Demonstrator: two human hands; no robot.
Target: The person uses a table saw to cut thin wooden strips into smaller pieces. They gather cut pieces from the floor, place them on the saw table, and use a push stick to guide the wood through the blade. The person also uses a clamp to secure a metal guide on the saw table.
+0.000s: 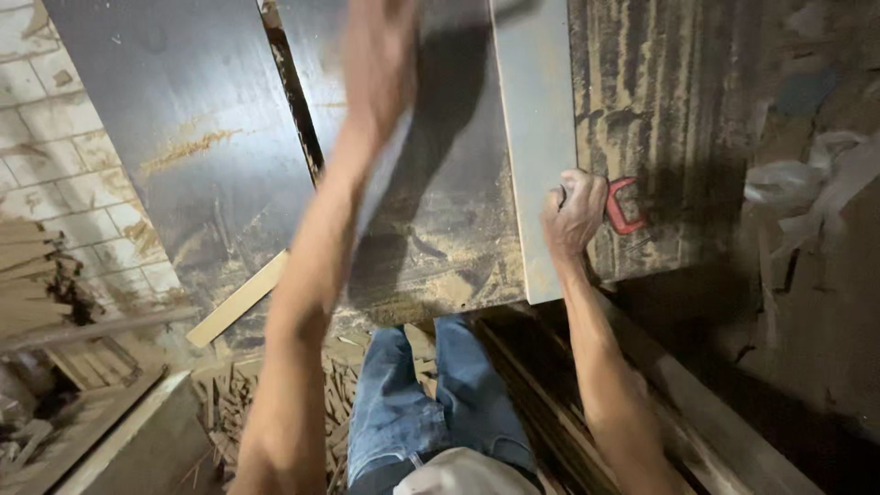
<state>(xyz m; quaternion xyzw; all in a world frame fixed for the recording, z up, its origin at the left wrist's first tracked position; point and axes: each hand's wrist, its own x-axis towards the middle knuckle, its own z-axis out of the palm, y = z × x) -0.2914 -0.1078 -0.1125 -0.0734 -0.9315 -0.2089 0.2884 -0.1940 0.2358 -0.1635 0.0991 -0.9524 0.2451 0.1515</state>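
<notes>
Head view: grey board (536,137) lies on the dusty counter (211,119), long axis running straight away from the body. Right hand (575,213) grips its near right edge beside a red clamp (621,207); left hand (380,64) is up and blurred, apparently on a thin panel, so can't tell its grip.

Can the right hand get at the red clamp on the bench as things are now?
Probably yes. The right hand grips the edge of the grey board, and the red clamp lies right beside its fingers on the dusty bench top. Nothing stands between them, though the hand must first release the board.
</notes>
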